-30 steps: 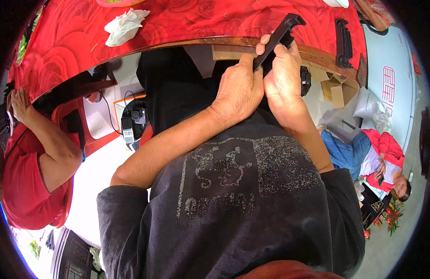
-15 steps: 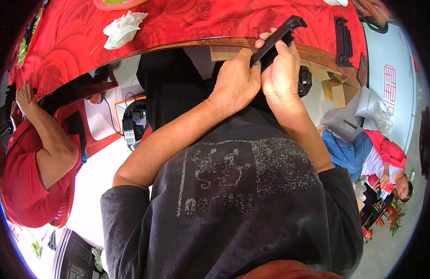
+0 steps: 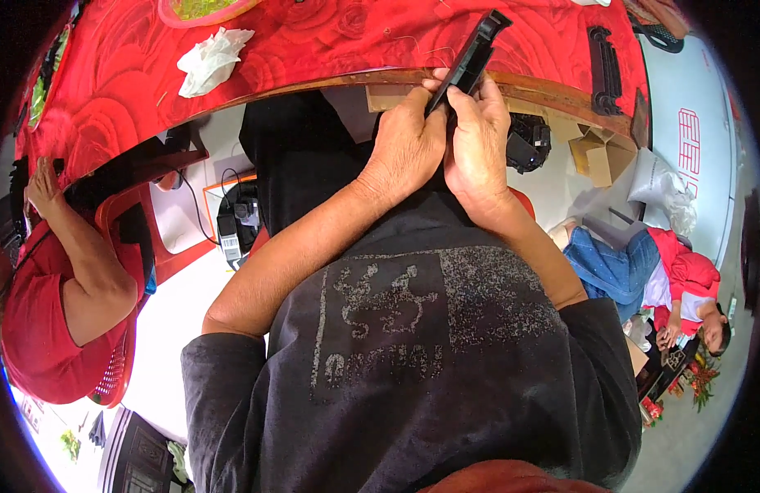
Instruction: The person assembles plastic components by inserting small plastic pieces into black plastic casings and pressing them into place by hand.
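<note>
In the head view, just over the near edge of the red-clothed table, two bare hands hold one long black part between them. The left hand has its fingers closed at the part's lower end, which drops out of sight between the two hands. The right hand grips from the other side, its thumb laid along the near face. Fingertips show past the part's left edge; they seem to be the right hand's, though the overlap makes that hard to settle. The part slants up and to the right, its upper end standing free beyond all the fingers.

A second black part lies on the table to the right, well apart from the hands, making two in all. Also on the table are one crumpled white tissue and, at the top edge, one pink-rimmed bowl with green contents. Below the table, to the right, are one open cardboard box and one black object, its kind unclear. Two other people sit nearby, one on each side.
</note>
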`<state>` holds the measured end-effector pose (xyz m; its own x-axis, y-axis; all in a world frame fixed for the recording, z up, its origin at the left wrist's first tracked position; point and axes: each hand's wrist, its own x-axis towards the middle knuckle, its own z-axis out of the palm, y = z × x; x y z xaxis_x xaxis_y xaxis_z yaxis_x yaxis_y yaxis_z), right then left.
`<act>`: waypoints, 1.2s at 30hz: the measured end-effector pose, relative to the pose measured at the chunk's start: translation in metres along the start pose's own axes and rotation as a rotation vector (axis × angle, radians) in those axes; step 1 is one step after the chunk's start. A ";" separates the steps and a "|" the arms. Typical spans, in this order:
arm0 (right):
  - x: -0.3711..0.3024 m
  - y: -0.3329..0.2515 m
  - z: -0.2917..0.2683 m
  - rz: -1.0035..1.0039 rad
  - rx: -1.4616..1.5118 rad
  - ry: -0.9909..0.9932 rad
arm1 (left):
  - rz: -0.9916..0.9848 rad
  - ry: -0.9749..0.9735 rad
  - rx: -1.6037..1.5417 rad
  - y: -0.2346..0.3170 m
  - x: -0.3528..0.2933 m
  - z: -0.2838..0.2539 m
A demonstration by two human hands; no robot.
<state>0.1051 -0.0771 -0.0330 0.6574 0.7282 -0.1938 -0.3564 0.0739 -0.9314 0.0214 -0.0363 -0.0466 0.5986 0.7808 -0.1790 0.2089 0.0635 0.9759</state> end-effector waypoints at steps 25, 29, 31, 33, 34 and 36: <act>0.029 -0.009 0.006 0.226 0.117 0.102 | 0.002 0.074 0.148 -0.005 -0.002 0.002; 0.032 -0.006 0.001 0.225 0.149 0.077 | -0.030 0.058 0.136 -0.001 -0.001 0.001; 0.031 -0.008 0.003 0.215 0.150 0.088 | 0.003 0.067 0.132 0.002 -0.002 0.001; 0.031 -0.008 0.005 0.206 0.134 0.087 | 0.002 0.068 0.132 0.001 -0.002 0.001; 0.031 -0.008 0.006 0.196 0.118 0.085 | 0.001 0.071 0.132 0.001 -0.002 0.001; 0.031 -0.005 0.006 0.182 0.111 0.083 | 0.012 0.077 0.134 -0.003 -0.001 0.003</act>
<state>0.1231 -0.0505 -0.0322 0.6262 0.6784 -0.3843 -0.5418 0.0242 -0.8402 0.0219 -0.0390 -0.0499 0.5413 0.8269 -0.1526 0.3070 -0.0254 0.9514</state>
